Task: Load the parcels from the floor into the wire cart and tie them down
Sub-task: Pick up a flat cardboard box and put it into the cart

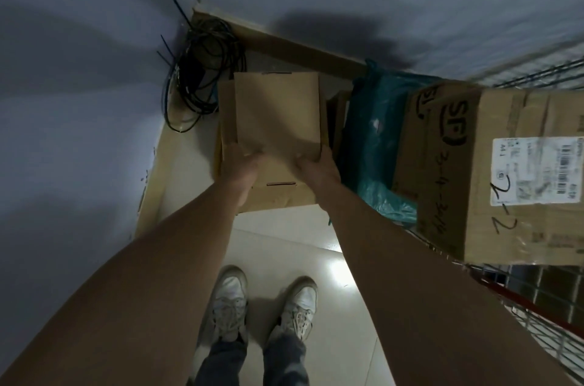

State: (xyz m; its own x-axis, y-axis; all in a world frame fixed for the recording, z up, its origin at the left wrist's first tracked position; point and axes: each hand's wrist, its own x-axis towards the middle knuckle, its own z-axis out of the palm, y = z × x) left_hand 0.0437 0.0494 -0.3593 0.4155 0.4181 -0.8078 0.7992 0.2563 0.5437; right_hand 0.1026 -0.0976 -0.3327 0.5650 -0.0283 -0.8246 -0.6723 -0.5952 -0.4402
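A plain brown cardboard parcel is in front of me near the corner of the room, above a larger flat cardboard box on the floor. My left hand grips its near left edge and my right hand grips its near right edge. To the right, a big cardboard box with black "SF" print, handwriting and a shipping label sits in the wire cart. A teal plastic-wrapped parcel lies between the two.
A tangle of black cables lies in the corner by the wall. A wooden skirting board runs along the wall base. My two white shoes stand on glossy pale floor tiles. A red strap crosses the cart.
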